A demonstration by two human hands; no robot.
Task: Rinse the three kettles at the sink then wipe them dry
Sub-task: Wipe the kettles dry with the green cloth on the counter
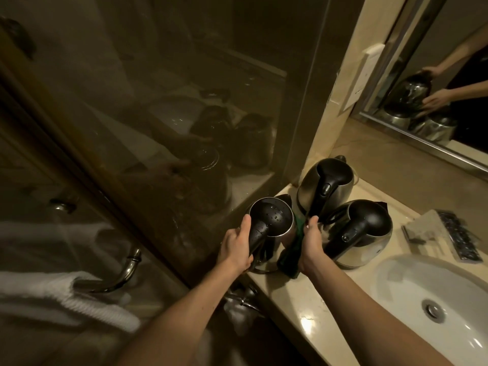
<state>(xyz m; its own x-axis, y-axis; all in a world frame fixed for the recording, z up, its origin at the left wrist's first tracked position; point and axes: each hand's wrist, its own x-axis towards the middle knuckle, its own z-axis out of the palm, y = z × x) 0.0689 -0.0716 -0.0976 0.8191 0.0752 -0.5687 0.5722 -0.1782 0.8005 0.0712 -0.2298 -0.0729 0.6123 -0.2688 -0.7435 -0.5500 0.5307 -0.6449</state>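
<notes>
A dim bathroom seen from above, looking down two bare forearms. A dark glass [158, 101] wall fills the left and far side, and a white towel [66, 294] hangs on a rail at the near left. A beige stone tabletop [303, 299] runs along the right, with a mirror [435, 48] on the far right wall and a white sink [401, 281] sunk into it at the near right. Three steel kettles with black lids and handles stand in a tight group to the left of the sink. The far kettle [340, 180] sits against the glass and the right kettle [369, 228] is nearest the sink. The held kettle [274, 217] is at the near left edge of the tabletop, and whether it is lifted off the stone cannot be told. The left hand [236, 247] is wrapped around its handle. The right hand [313, 244] grasps a dark green cloth [290, 254] and presses it to the kettle's right side. Water drops dot its lid. This looks like the wiping step, with rinsing done for this kettle at least. The next move likely calls for bringing the cloth up over the wet lid and handle. The left hand needs a firm hold, since the kettle is wet and close to the edge.
</notes>
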